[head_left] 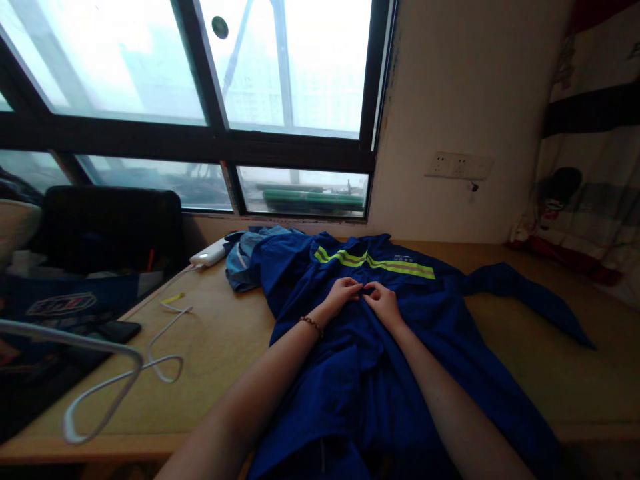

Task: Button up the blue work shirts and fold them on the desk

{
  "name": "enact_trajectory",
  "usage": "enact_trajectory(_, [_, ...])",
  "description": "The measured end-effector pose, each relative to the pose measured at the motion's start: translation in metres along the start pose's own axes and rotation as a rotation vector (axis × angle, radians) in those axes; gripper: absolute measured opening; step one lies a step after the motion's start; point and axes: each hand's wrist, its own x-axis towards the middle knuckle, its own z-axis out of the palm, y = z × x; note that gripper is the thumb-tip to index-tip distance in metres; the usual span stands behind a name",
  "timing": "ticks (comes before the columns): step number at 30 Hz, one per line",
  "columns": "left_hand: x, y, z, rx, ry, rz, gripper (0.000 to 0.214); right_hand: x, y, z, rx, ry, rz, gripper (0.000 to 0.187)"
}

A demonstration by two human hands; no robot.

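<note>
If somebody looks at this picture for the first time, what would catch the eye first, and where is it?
Probably the blue garment spread over the wooden table, with a bright yellow-green stripe across it just beyond the hands. The left hand and right hand meet at its middle, fingertips pinched close together on the cloth. The bright window behind, at upper left, also draws the eye.

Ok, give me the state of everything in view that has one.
Dark blue cloth garment with yellow stripes: spread out, one sleeve extended.
Left hand: fingers pinching the garment's front.
Right hand: fingers pinching beside the left.
Light blue cloth: crumpled.
White plastic device: lying on the tan wooden table.
White cable: loosely looped.
White wall socket: no plug visible.
Black-framed glass window: apparently closed.
</note>
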Motion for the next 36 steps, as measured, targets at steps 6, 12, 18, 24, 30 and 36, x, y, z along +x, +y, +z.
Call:
enact_trajectory(6, [0.001, -0.003, -0.003, -0.076, 0.0, -0.005, 0.022, 0.0, -0.002, 0.0, 0.111, 0.009, 0.07, 0.023])
enact_trajectory(12, [0.006, -0.01, -0.007, -0.17, -0.027, -0.011, 0.023, 0.004, 0.004, 0.0, 0.342, -0.004, 0.221, 0.033])
enact_trajectory(18, [0.005, -0.008, -0.007, -0.222, -0.023, -0.017, 0.021, 0.007, 0.011, 0.002, 0.426, -0.003, 0.309, 0.036])
enact_trajectory(24, [0.005, -0.007, -0.007, -0.261, -0.02, -0.033, 0.021, 0.008, 0.015, 0.004, 0.492, -0.026, 0.324, 0.04])
enact_trajectory(30, [0.005, -0.007, -0.005, -0.293, 0.014, -0.031, 0.026, 0.009, 0.02, 0.006, 0.465, -0.023, 0.306, 0.043])
enact_trajectory(36, [0.003, -0.006, -0.004, -0.302, 0.026, -0.019, 0.029, 0.008, 0.018, 0.004, 0.435, -0.019, 0.273, 0.041])
